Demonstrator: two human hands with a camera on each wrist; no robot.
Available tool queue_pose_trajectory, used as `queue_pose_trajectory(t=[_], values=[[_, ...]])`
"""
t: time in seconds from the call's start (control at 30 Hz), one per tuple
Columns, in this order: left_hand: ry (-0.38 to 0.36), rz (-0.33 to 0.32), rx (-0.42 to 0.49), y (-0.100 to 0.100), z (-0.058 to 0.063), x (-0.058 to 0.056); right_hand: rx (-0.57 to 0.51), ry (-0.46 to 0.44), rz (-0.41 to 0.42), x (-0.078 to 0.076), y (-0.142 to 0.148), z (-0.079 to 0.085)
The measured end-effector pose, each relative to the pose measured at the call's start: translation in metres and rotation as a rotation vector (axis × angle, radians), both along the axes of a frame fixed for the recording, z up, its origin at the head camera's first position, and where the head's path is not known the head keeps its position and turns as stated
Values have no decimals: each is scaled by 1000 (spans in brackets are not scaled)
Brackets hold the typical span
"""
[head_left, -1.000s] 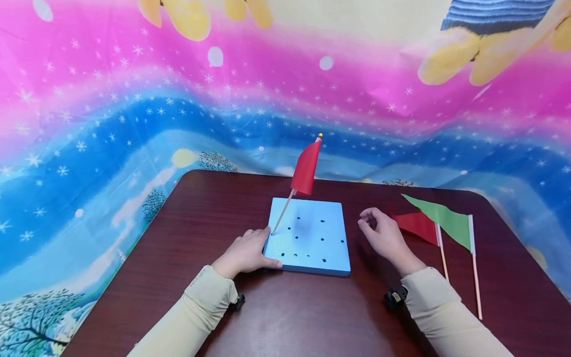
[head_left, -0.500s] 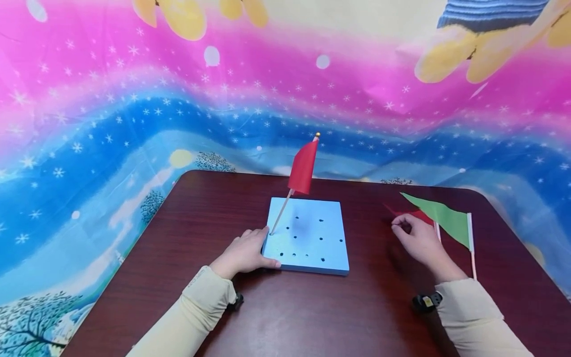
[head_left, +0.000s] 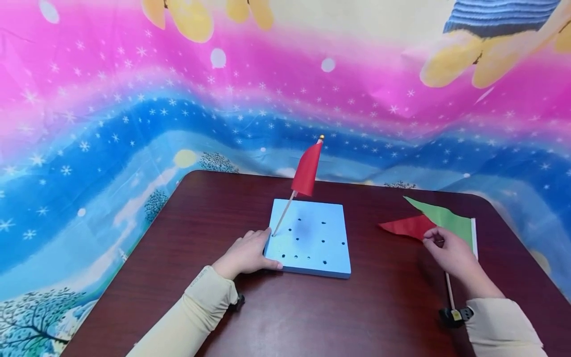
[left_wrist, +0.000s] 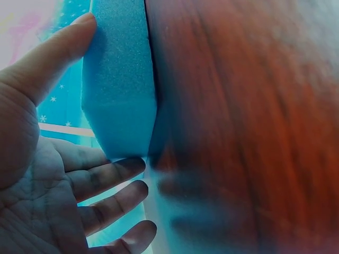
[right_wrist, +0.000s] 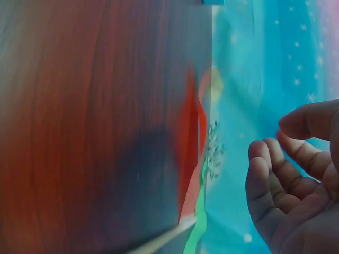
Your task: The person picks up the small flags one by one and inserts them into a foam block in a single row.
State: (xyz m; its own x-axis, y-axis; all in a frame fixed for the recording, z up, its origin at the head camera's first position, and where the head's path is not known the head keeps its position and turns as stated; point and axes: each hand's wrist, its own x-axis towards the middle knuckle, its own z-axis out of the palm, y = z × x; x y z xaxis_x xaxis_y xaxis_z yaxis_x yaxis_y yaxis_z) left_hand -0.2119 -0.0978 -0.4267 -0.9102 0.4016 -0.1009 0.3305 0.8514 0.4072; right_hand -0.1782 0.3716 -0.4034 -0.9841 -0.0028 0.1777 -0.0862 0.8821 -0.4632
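Note:
In the head view, my left hand [head_left: 243, 254] rests at the near left corner of a light-blue foam board [head_left: 334, 230] with several small holes. Its thumb touches the front edge, and the fingers, fairly straight, lie along the left side. A red flag [head_left: 307, 171] on a thin stick leans to the right from a hole near that side. My right hand [head_left: 452, 253] hovers above a second red flag [head_left: 403, 227], partly covering its pole. In the right wrist view, the loosely bent fingers [right_wrist: 259, 174] hold nothing and stand apart from that flag.
A green flag [head_left: 452, 220] lies at the right beside the red one, its pole mostly hidden behind my right hand. Everything stands on a dark reddish-brown table [head_left: 214, 198]. Behind it hangs a printed snowflake cloth [head_left: 250, 99].
My right hand has moved right, from beside the board to above the lying red flag, whose tip now shows uncovered. The left hand and board stay in place.

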Motion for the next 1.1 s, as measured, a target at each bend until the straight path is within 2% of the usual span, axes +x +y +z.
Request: queue_pose_trajectory(t=[0.27, 0.57, 0.8, 1.1], values=[[2, -4, -3, 0, 2, 1, 135, -98, -64, 4, 21, -4], [0, -5, 0, 0, 1, 0, 132, -164, -89, 6, 29, -5], [-4, -4, 1, -1, 2, 0, 151, -281, -93, 5, 28, -8], [-9, -4, 1, 0, 2, 0, 211, -256, -41, 4, 27, -13]])
